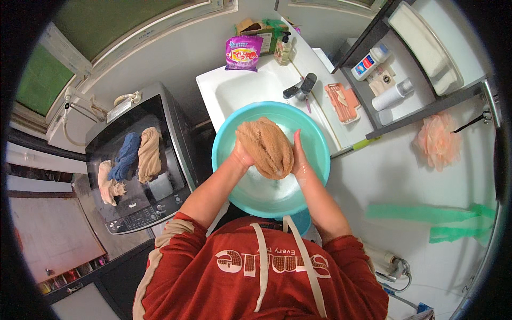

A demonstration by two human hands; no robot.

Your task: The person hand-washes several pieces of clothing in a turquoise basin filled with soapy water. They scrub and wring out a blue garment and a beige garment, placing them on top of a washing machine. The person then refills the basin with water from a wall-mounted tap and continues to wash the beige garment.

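A folded brown towel (pixel 266 148) is held up between my two hands over a turquoise plastic basin (pixel 221 176). My left hand (pixel 243 154) cups the towel's left side, its fingers partly hidden behind the fabric. On the other side, my right hand (pixel 299 156) presses against the towel with one digit pointing up; its other fingers are mostly hidden. The towel looks damp, and wet spots shine on my right wrist. Water (pixel 272 196) shows in the basin below. The basin overlaps the front of a white sink (pixel 232 90).
Left, twisted blue (pixel 126 156), tan (pixel 150 154) and pale (pixel 110 184) cloths lie on a Haier washing machine (pixel 168 204). Around the sink are a black faucet (pixel 300 87), a purple detergent bag (pixel 243 54), a pump bottle (pixel 283 50) and a coral soap dish (pixel 342 103). Shelves (pixel 424 106) project at right.
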